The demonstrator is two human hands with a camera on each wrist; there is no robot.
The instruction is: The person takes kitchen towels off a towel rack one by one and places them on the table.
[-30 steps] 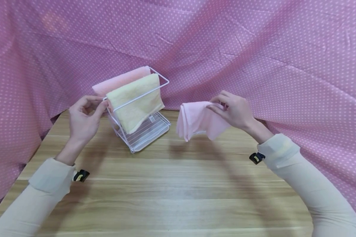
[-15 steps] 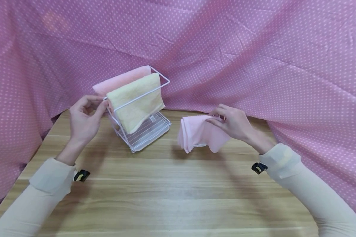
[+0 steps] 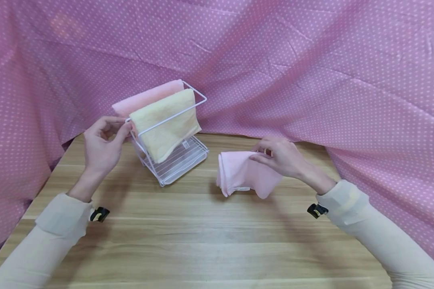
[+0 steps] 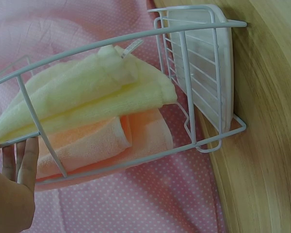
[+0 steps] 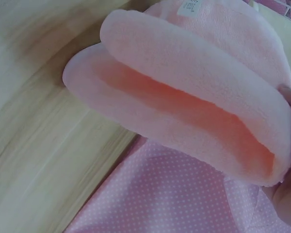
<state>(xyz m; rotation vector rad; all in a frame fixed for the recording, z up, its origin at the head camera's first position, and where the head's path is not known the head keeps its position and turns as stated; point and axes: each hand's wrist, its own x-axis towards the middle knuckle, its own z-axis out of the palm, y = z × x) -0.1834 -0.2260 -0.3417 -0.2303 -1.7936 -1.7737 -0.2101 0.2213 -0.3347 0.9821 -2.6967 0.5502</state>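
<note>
The left hand (image 3: 103,142) pinches the near top corner of a white wire rack (image 3: 171,117) with its thumb and fingers. The rack stands just to the right of that hand. A yellow cloth (image 3: 168,134) hangs over the rack, right beside the left hand's fingertips. A pink cloth (image 3: 150,96) hangs there too, behind the yellow one and a bit farther away from the hand. Down below the left hand, at the bottom of the rack, there is a flat white tray (image 4: 225,73) under thin wires. The right hand (image 3: 280,156) is well apart from the left one. It pinches the top edge of a folded light pink cloth (image 3: 238,170), which hangs down to the left of that hand and shows a small white tag (image 3: 241,188) low down. I cannot tell if its bottom edge touches the wooden worktop (image 3: 209,241) under both hands. Past the hands, a pink curtain (image 3: 275,60) with white dots hangs in folds.
</note>
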